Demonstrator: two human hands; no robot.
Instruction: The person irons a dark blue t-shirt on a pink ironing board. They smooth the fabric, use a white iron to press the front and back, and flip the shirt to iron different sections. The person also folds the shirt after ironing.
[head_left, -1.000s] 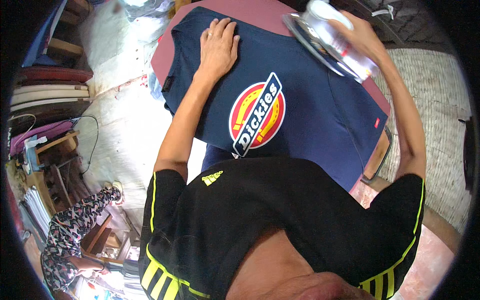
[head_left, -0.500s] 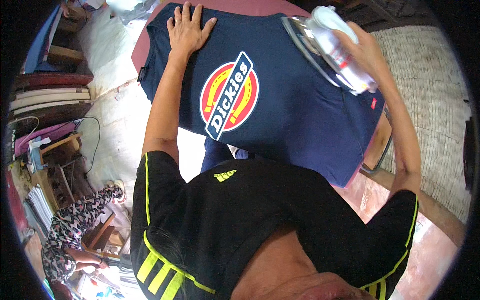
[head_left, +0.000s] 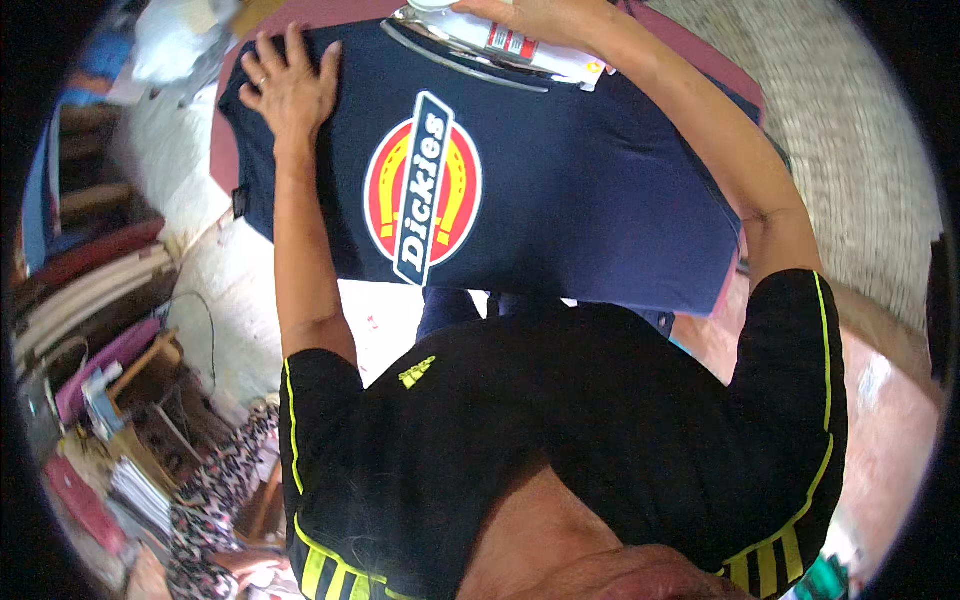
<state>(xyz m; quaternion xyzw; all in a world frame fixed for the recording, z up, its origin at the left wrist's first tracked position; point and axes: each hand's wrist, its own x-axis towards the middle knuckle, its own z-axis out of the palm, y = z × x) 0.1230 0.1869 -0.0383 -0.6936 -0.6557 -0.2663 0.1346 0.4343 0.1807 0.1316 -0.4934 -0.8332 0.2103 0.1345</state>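
A navy blue T-shirt (head_left: 580,210) lies spread over a board with a mauve cover (head_left: 222,140). On its front is a round red and yellow emblem (head_left: 423,190) with a slanted lettered band. My left hand (head_left: 292,98) rests flat on the shirt's far left part, fingers spread. At the far side, my right hand (head_left: 555,22) grips a clothes iron (head_left: 490,52) with a shiny metal base and a white and red body. The iron stands on the shirt's far edge, its narrow front pointing left. Part of its handle is cut off by the picture's top.
At the lower left, a person in patterned clothes (head_left: 200,520) is partly visible beside papers and wooden furniture. Stacked panels (head_left: 95,285) stand along the left. A clear plastic bag (head_left: 180,45) lies at the far left. Pale ribbed matting (head_left: 840,150) covers the right side.
My right hand has carried the iron leftward and to the far edge of the shirt, turning it. The view has shifted and rotated a little. My left hand stays on the shirt's left part.
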